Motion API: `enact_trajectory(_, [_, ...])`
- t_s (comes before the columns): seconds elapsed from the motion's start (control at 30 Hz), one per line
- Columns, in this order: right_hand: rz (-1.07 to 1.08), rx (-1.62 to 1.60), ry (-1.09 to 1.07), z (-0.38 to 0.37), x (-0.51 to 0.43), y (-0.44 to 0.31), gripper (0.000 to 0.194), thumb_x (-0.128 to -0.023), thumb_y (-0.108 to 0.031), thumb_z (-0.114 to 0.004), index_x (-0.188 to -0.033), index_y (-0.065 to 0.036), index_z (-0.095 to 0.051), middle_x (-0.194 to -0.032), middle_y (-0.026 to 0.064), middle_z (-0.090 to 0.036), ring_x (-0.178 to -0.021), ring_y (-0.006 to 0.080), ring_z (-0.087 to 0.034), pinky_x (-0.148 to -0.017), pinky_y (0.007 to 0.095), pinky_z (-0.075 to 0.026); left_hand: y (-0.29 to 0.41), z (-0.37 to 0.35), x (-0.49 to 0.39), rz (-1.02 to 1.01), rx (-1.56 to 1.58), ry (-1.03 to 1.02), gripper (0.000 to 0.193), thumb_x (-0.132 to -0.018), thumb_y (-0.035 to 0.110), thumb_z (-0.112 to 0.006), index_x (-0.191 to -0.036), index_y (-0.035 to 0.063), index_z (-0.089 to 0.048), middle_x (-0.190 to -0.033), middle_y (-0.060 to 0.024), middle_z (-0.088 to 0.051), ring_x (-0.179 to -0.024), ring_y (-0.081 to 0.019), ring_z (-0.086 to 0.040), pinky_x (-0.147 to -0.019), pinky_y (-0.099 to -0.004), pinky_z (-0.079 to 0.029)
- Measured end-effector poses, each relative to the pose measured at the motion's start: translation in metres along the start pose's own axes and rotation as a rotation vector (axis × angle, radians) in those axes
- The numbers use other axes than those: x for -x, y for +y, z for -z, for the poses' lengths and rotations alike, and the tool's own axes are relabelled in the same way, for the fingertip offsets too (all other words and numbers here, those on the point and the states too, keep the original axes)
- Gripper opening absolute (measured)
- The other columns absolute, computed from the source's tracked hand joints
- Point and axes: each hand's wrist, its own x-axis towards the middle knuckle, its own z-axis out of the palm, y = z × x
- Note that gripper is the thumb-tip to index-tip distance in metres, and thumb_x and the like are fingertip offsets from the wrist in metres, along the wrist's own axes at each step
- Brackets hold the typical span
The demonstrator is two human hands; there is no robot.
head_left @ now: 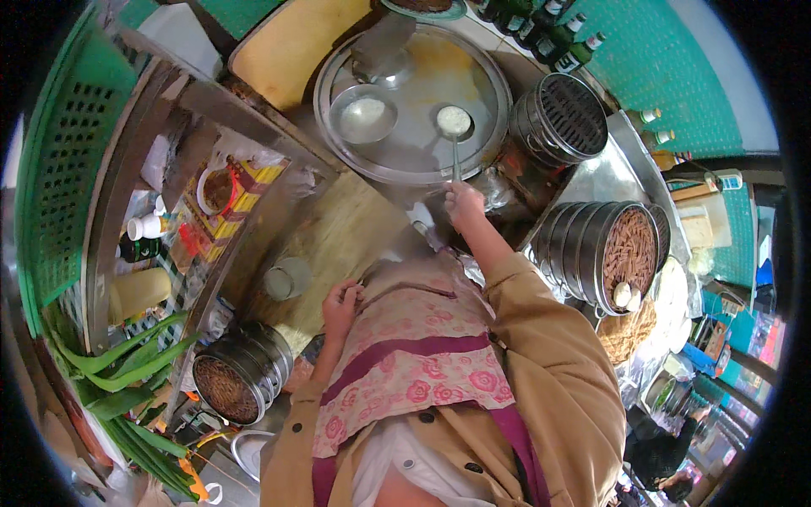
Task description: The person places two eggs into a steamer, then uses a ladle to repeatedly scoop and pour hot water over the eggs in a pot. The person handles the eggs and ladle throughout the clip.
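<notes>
My right hand (464, 201) grips the handle of a metal ladle (454, 120), whose bowl holds a white, grainy food. The ladle is over a large round metal pan or lid (418, 152). On that metal surface, to the left of the ladle, sits a metal bowl (364, 114) with white content; another metal container (382, 66) behind it is partly hidden by a dark, blurred shape. My left hand (341, 307) is beside my floral apron (418, 317) with its fingers curled; whether it holds anything is unclear. A clear glass jar (287, 279) stands left of it.
Stacked metal steamers (567, 253) stand at right, two small pale pieces on top. Another steamer (561, 120) is beside the pan, near green bottles (561, 47). More steamers (241, 374) and green leafy stalks (127, 355) lie lower left. A person (662, 443) is at far lower right.
</notes>
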Motion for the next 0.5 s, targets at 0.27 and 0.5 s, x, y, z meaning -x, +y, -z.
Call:
enact_trajectory(0.27, [0.125,0.212,-0.172,-0.025,0.052,-0.034,0.013,-0.084,-0.012,-0.054,-0.082,0.0,-0.058,-0.065,-0.0019,-0.045,-0.052,0.0064,-0.04,-0.043,0.0219,-0.031,-0.002,0.003,0.006,0.064,0.034,0.019,0.025,-0.09,0.01,-0.052,-0.109,-0.0048,-0.056,-0.091,-0.0124,-0.065,-0.074,-0.0159,-0.063,-0.068,-0.0269,-0.051])
enact_trajectory(0.5, [0.676,1.004,-0.221,-0.047,0.012,-0.021,0.014,-0.078,-0.011,-0.055,-0.083,0.0,-0.061,-0.061,0.0078,-0.048,-0.063,0.0173,-0.051,-0.057,0.0309,-0.042,0.0,0.004,0.008,0.018,0.059,0.04,0.022,-0.089,0.01,-0.052,-0.104,-0.0044,-0.058,-0.088,-0.0114,-0.065,-0.071,-0.0129,-0.061,-0.065,-0.0247,-0.051])
